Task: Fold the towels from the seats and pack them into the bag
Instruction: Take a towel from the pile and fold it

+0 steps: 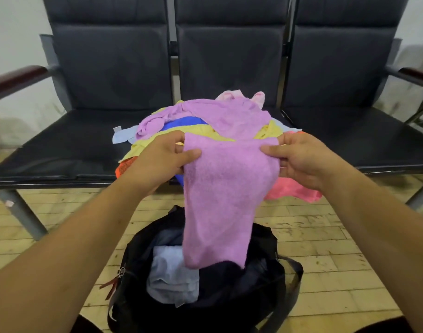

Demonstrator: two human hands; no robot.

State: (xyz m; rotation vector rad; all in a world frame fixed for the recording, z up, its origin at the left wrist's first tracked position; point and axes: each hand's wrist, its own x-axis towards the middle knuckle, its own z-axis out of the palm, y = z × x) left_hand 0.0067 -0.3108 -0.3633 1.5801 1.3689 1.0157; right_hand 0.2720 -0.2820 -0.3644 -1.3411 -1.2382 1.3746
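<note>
A lilac towel [226,188] hangs from both my hands in front of the middle seat. My left hand [161,157] pinches its upper left edge and my right hand [299,158] pinches its upper right edge. The towel's lower end dangles over the open black bag [265,292] on the floor, where a folded pale blue towel [172,277] lies inside. Its far end still trails over a heap of towels on the seat: yellow [145,146], blue [184,122], orange [124,168], coral pink [292,189], light pink [231,94] and pale blue [123,135].
A row of three dark padded seats [73,140] with wooden-topped armrests [16,78] stands against a pale wall. The floor [313,227] is light wooden boards. Metal seat legs [20,210] stand at left and right.
</note>
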